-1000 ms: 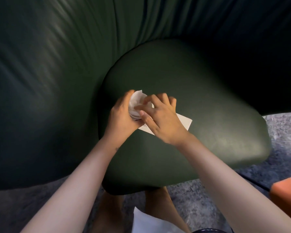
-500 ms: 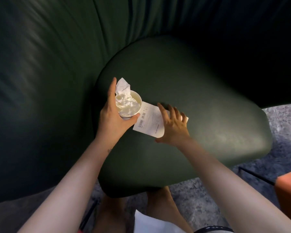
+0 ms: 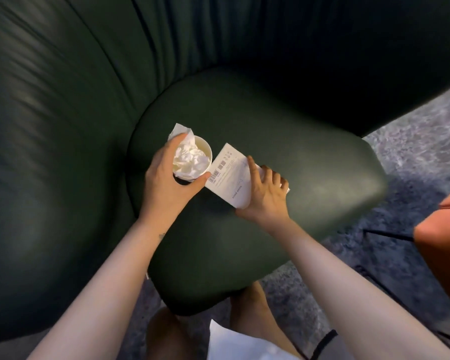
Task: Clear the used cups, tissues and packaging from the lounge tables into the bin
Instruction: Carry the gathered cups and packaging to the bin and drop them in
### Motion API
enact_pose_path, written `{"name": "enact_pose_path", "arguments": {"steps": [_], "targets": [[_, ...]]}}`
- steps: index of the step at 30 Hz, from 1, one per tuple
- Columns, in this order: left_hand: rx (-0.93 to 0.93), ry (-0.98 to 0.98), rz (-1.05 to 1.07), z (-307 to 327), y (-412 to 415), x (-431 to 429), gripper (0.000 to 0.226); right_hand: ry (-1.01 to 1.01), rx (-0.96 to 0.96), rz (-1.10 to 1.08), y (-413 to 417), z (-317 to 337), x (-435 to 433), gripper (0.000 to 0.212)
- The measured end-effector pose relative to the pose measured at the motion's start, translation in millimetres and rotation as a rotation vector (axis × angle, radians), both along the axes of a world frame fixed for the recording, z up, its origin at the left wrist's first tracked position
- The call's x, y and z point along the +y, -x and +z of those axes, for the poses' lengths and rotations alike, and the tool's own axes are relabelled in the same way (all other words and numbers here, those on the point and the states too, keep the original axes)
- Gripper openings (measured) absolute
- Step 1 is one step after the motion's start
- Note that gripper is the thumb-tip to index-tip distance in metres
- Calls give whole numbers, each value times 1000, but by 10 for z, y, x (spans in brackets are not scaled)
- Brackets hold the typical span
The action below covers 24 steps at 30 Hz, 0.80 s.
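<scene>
**Cup stuffed, label still to lift**

My left hand [image 3: 166, 183] wraps the paper cup [image 3: 202, 154], crumpled tissue [image 3: 189, 162] already inside. Just right of it, my right hand [image 3: 266, 193] pinches the printed paper label [image 3: 227, 178] off the green seat cushion [image 3: 309, 178]. No bin in view.

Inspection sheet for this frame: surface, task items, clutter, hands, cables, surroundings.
Surface: dark green padded seat, smooth, no spills seen.
Task items: paper cup stuffed with crumpled tissue; printed white packet lying flat beside it.
Clutter: nothing seen.
Hands: left hand wrapped around the cup; right hand with fingers on the packet, grip unclear.
Cables: nothing seen.
Surroundings: green backrest, grey carpet, orange seat at right.
</scene>
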<state>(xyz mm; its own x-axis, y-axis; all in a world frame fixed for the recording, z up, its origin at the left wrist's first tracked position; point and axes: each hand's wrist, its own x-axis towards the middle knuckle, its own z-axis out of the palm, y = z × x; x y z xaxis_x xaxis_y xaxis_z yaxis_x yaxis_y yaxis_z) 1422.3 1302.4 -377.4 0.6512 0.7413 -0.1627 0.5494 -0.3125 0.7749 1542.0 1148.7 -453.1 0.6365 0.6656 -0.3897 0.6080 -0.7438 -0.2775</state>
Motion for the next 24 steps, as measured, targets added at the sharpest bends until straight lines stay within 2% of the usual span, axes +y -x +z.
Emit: {"name": "enact_pose_path", "arguments": {"steps": [3,12,18,24], "targets": [[-45,-17,-89,233,-5,-37,70,-17,-54,-109,102,286,-157,115],[-208,-126,-557,1349,-230,-390,63,-86,-181,-569,441,1446,-811,117],[-386,-172,-822,2176,-475,-1100,59,-143,-348,-855,591,2307,-1583,119],[-513,-123,-1041,2824,-618,-2182,55,-150,-485,-1112,902,3085,-2686,114]]}}
